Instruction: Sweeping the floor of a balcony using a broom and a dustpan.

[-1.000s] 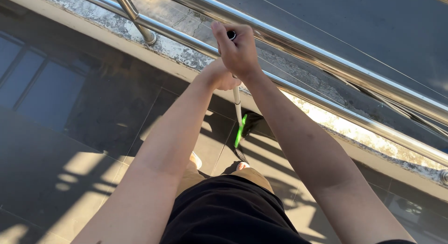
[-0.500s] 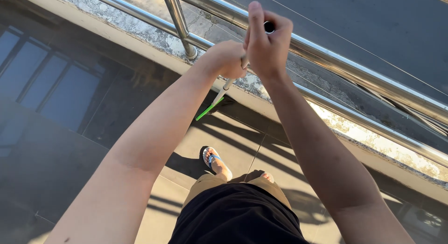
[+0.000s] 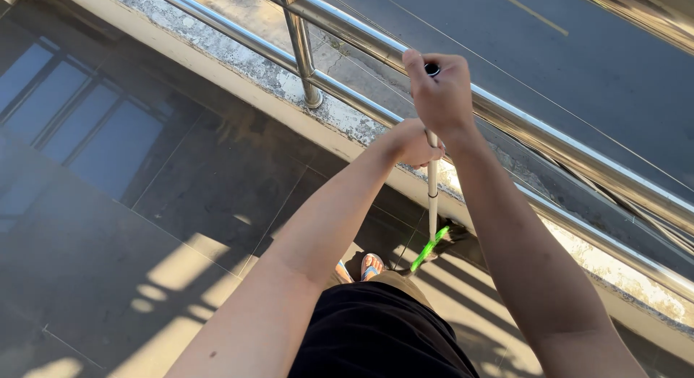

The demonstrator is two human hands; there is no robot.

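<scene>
2 hands' fingers (image 3: 434, 96) around broom handle (image 3: 432, 194)

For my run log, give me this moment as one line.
right hand: grips top of white-handled broom with green neck | left hand: grips handle lower | broom head: on dark floor tiles beside steel railing

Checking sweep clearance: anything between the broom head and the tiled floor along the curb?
Nothing visible. The broom head sits low over the tiled floor beside the curb; only the person's sandalled foot is close by. Both hands grip the handle.
</scene>
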